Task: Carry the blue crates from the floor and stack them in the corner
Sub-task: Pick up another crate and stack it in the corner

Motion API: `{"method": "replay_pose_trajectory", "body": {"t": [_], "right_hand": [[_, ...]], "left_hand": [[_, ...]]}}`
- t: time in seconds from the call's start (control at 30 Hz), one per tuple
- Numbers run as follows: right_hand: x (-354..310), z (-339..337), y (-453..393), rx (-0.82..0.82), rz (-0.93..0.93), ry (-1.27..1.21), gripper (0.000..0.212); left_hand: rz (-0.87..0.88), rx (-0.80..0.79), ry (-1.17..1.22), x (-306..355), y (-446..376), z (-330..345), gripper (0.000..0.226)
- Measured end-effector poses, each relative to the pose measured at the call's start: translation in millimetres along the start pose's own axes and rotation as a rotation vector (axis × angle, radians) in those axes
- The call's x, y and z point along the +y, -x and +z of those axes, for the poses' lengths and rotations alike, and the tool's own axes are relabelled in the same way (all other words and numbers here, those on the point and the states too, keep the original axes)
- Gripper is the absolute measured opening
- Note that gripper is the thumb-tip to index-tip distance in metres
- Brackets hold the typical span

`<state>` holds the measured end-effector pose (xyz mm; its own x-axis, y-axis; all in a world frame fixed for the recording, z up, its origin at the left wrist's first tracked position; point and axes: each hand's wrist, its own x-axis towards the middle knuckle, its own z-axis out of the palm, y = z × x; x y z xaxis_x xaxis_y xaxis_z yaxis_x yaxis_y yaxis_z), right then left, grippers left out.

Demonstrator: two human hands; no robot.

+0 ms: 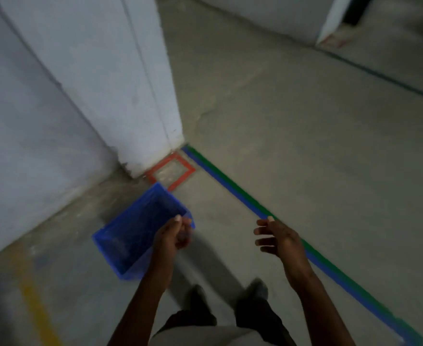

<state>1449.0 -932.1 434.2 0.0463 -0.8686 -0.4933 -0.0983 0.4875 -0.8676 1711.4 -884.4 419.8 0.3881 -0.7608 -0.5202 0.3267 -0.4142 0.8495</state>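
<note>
A blue plastic crate (133,233) with an open top sits low by the foot of the white wall, close to the corner of a pillar. My left hand (174,233) is at the crate's right rim near its far corner. The thumb is on the inside and the curled fingers on the outside, gripping the rim, though the view is blurred by motion. My right hand (276,237) hovers in the air to the right of the crate, fingers relaxed and spread, holding nothing.
A white pillar (130,83) and wall (30,146) form the corner on the left. A red taped square (171,172) marks the floor at the pillar's base. A blue-green tape line (243,196) runs diagonally across the concrete floor; a yellow line (34,305) lies at the lower left. My feet (230,295) are below.
</note>
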Motion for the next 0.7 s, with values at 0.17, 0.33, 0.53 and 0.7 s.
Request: {"method": "replay_pose_trajectory", "body": {"t": [0.17, 0.33, 0.53, 0.7], "right_hand": [[53.5, -111.7, 79.9, 0.324, 0.021, -0.253, 0.038], [115.1, -230.6, 152.0, 0.579, 0.086, -0.458, 0.036], [174.6, -369.4, 256.8, 0.913, 0.091, -0.642, 0.033], [225.5, -441.4, 321.6, 1.163, 0.109, -0.824, 0.035]], "left_hand": [[-0.014, -0.368, -0.199, -8.7, 52.7, 128.2, 0.030], [0.038, -0.645, -0.373, -61.5, 125.8, 271.1, 0.029], [-0.027, -0.941, -0.518, -148.7, 246.6, 420.4, 0.028], [-0.110, -1.198, -0.680, -217.1, 333.7, 497.8, 0.028]]}}
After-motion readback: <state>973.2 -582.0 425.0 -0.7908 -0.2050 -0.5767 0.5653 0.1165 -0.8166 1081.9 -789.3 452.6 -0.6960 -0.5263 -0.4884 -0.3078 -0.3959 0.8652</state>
